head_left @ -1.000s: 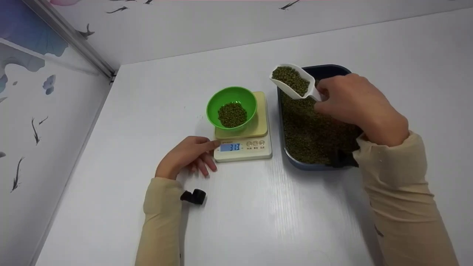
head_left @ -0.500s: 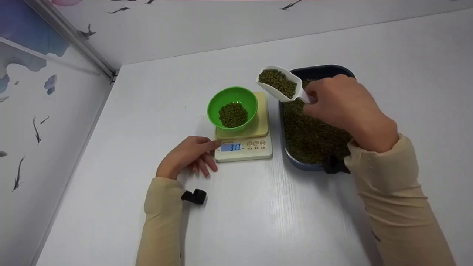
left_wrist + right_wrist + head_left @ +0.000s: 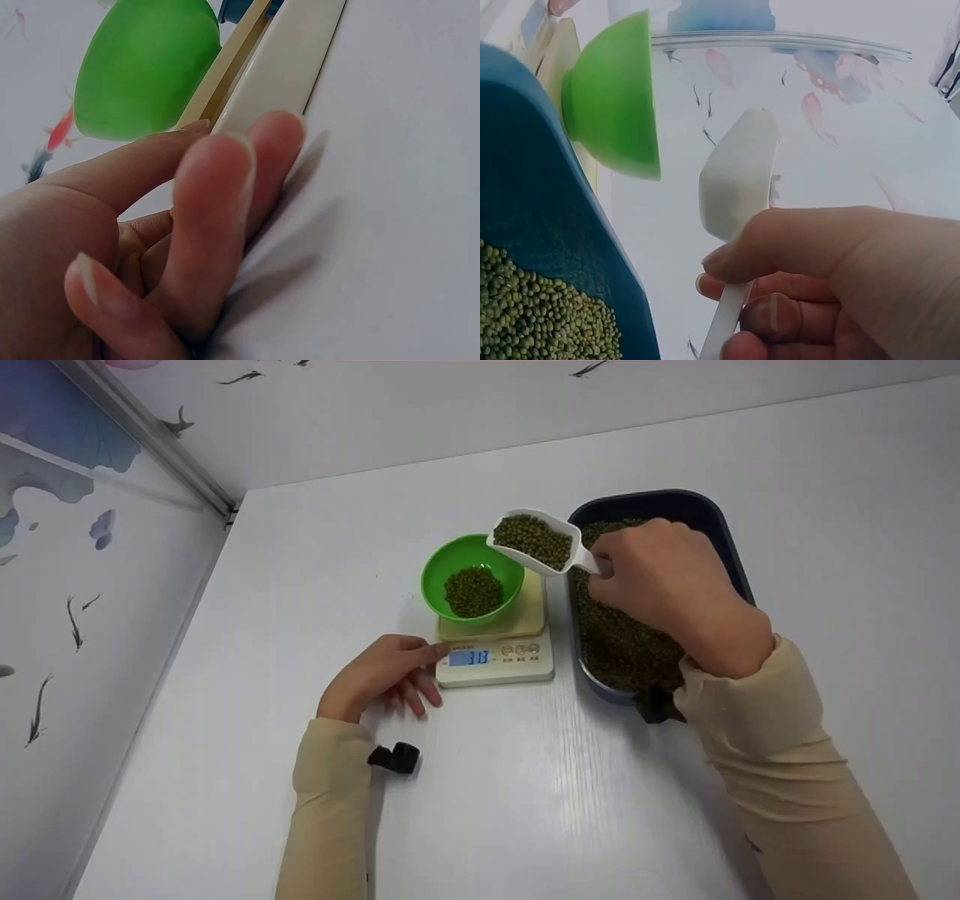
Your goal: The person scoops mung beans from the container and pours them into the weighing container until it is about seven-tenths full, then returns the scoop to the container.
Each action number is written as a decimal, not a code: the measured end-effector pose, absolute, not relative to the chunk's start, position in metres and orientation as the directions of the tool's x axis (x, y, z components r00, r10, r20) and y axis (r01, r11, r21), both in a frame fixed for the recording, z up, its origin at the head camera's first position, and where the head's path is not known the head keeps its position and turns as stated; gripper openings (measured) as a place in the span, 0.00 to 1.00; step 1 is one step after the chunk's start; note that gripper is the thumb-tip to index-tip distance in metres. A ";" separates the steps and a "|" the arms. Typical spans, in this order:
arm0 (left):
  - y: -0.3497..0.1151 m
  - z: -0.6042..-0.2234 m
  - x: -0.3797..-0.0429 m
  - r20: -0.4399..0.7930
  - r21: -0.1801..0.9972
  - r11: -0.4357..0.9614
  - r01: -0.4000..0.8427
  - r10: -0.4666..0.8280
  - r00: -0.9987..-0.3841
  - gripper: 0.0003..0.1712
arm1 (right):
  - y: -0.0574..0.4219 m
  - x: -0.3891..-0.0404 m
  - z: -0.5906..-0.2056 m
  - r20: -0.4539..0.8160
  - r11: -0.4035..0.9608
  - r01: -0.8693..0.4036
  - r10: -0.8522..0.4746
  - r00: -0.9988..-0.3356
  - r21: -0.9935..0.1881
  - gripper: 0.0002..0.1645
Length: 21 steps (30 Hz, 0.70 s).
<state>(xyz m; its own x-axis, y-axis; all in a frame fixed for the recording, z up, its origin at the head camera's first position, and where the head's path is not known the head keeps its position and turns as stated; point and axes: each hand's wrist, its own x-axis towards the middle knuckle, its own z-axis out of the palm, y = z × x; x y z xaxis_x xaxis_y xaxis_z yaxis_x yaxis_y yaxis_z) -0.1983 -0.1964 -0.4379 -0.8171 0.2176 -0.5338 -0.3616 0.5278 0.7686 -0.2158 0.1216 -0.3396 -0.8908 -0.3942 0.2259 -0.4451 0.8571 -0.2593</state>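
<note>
My right hand (image 3: 664, 574) grips the handle of a white scoop (image 3: 739, 176) heaped with green mung beans (image 3: 532, 540). The scoop's front reaches over the right rim of a green bowl (image 3: 442, 574), held above it. More mung beans (image 3: 474, 592) lie in the bottom of that bowl, which stands on a kitchen scale (image 3: 495, 671). On the scale's lit display (image 3: 469, 658) the digits look like 313 or 31.3. My left hand (image 3: 382, 671) touches the scale's left edge with one digit, its other fingers loosely extended beside it on the table side.
A dark blue tub (image 3: 731, 544) of mung beans stands right of the scale, under my right forearm. Black straps (image 3: 401, 758) show at both wrists. A patterned wall panel (image 3: 82, 585) borders the white table (image 3: 480, 810) on the left.
My right hand has carried the filled scoop leftward and slightly nearer, from above the tub's edge to over the bowl's rim. The left hand and the display reading stay the same.
</note>
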 end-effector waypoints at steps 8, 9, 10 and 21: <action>-0.197 -0.437 -0.198 -0.538 0.766 0.530 -0.364 0.219 -0.814 0.30 | 0.116 -0.215 -0.341 0.263 0.854 -0.469 -0.410 -0.873 -0.226 0.13; -0.197 -0.437 -0.198 -0.538 0.767 0.528 -0.364 0.220 -0.814 0.30 | 0.116 -0.215 -0.341 0.267 0.853 -0.472 -0.412 -0.871 -0.222 0.13; -0.197 -0.437 -0.198 -0.537 0.768 0.527 -0.364 0.221 -0.814 0.30 | 0.116 -0.214 -0.341 0.271 0.853 -0.474 -0.413 -0.869 -0.219 0.13; -0.197 -0.437 -0.198 -0.542 0.765 0.525 -0.372 0.216 -0.812 0.31 | 0.114 -0.212 -0.336 0.300 0.842 -0.499 -0.432 -0.850 -0.202 0.14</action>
